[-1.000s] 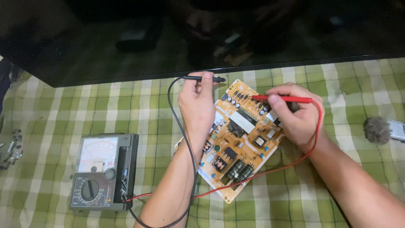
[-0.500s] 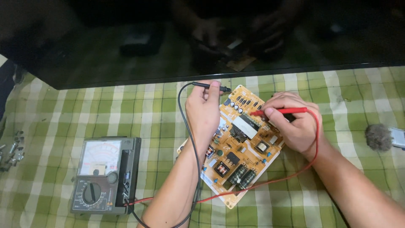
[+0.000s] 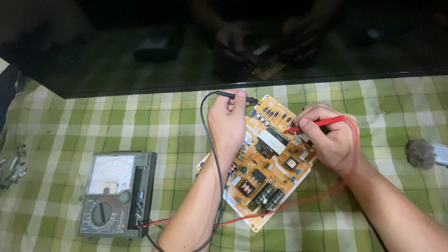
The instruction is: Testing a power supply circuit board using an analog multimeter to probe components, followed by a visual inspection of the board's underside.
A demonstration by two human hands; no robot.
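Observation:
An orange circuit board (image 3: 266, 172) lies tilted on a green checked cloth (image 3: 154, 121). My left hand (image 3: 228, 123) rests on the board's left part and grips a black test probe (image 3: 232, 96), whose tip points right at the board's top corner. My right hand (image 3: 329, 137) grips a red test probe (image 3: 322, 123), with its tip down on the board's upper right area. Black and red leads run back to an analog multimeter (image 3: 115, 195) at the lower left.
A large dark glossy panel (image 3: 140, 51) fills the far side and mirrors my hands. Loose screws (image 3: 13, 165) lie at the left edge. A grey fuzzy brush head (image 3: 420, 154) sits at the right edge.
Both hands and the board sit slightly lower in view than a second ago. The red probe tip has shifted a little on the board; the black probe stays at the top corner.

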